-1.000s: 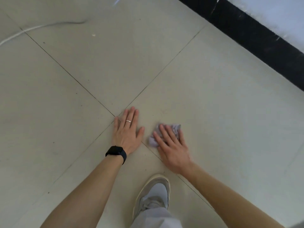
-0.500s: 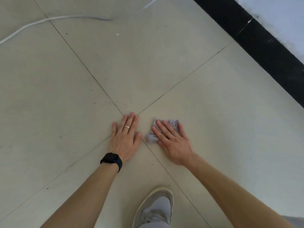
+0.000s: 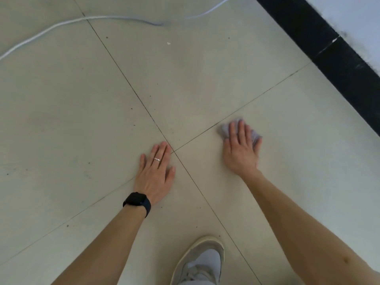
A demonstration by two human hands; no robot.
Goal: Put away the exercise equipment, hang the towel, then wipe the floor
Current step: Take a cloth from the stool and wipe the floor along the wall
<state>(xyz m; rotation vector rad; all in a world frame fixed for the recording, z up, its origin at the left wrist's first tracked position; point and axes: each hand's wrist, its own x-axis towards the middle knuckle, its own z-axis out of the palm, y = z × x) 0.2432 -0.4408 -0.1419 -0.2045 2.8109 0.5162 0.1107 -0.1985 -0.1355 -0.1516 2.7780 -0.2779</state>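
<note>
The floor is laid with large pale beige tiles, and thin dark grout lines cross near its middle. A black baseboard runs along its top right edge below a white wall. A white cable snakes across its top left corner.

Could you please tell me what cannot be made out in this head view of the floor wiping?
Head view only:
1. Cloth: the right hand covers most of it, and it is blurred; shape unclear.
2. White cable: runs off the left and top edges; ends unseen.
3. Shoe: cut off by the bottom edge.
4. Exercise equipment, towel: outside the frame.
</note>
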